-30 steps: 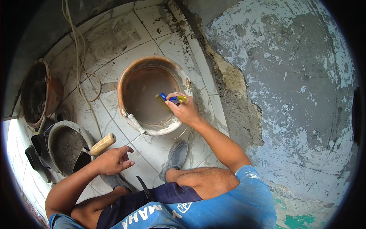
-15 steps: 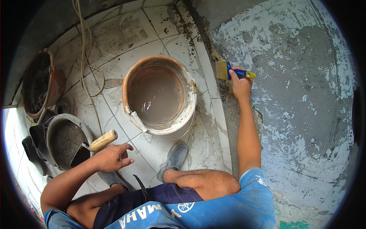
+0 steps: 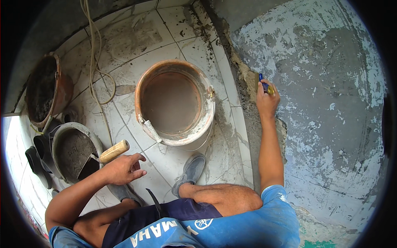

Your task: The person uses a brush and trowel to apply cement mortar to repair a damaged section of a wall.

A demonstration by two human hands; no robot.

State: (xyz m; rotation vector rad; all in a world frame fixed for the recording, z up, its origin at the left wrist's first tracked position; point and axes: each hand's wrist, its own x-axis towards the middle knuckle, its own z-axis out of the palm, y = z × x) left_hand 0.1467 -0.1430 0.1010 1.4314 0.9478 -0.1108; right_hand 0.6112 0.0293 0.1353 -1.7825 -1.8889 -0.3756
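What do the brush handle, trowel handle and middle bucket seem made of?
Brush handle: perhaps plastic or painted wood, being bright blue and yellow. Trowel handle: likely smooth wood, by its tan colour. Middle bucket: probably matte plastic, by its rounded orange rim.

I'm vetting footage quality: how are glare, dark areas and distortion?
Head view: far-left floor looks washed out; head view: leftmost bucket looks dark inside; head view: murky liquid in the middle bucket shows no strong glare; head view: straight lines bow, picture corners go black.

The right hand (image 3: pixel 268 103) holds a blue-and-yellow brush (image 3: pixel 266 87) at the patchy wall (image 3: pixel 322 103).
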